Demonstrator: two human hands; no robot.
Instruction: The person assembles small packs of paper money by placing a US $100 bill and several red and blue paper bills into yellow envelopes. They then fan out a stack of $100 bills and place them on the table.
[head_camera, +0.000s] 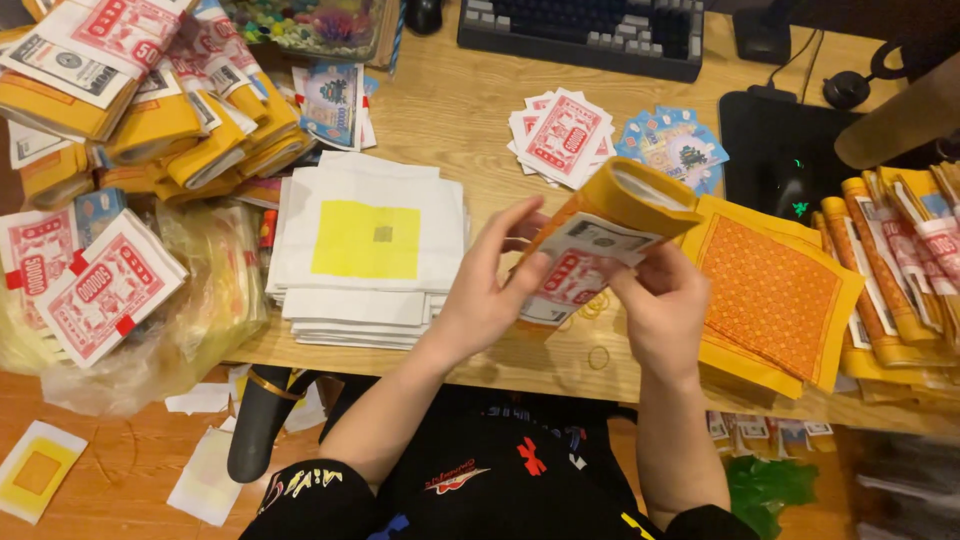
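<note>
Both hands hold one folded bundle above the wooden desk's front edge: a yellow paper wrapped around printed red-and-white and grey notes. My left hand grips its left side with fingers spread along the edge. On the lower right side of the bundle, my right hand pinches it. A stack of white sheets with a yellow square lies just left of my left hand. A stack of orange-and-yellow sheets lies right of my right hand.
Finished yellow bundles pile up at the back left and along the right edge. Loose red notes and blue notes lie behind the hands. A keyboard sits at the back. Rubber bands lie near the desk edge.
</note>
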